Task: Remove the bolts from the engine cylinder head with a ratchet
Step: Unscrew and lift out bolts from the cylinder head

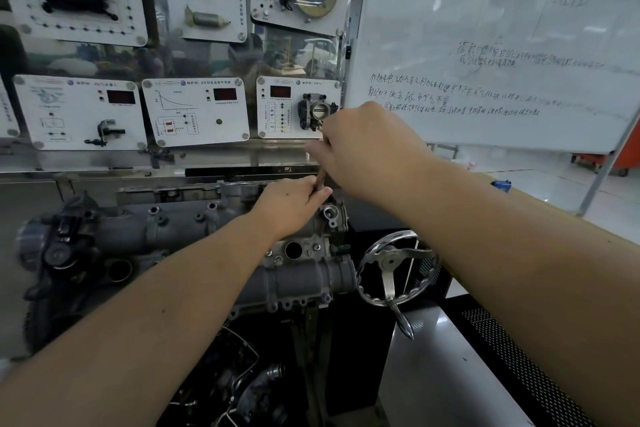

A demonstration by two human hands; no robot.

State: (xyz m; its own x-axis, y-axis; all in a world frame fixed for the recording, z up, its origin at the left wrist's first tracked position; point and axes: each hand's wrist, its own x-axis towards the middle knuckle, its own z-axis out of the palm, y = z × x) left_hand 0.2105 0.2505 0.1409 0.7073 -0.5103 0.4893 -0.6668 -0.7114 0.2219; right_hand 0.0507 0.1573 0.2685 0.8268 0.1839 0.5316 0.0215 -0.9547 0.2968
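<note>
Hands at frame centre: left hand (291, 206) curled around the ratchet (320, 180) shaft above the cylinder head (194, 229); right hand (363, 146) grips its top.

Cylinder head and ratchet tool, head view

The grey cast-metal cylinder head (194, 229) lies lengthwise left to right at centre, with open round ports and small bolts (316, 247) visible on its near right end. A slim brownish ratchet shaft (320, 177) stands nearly upright over its far right corner; its lower end is hidden.
</note>
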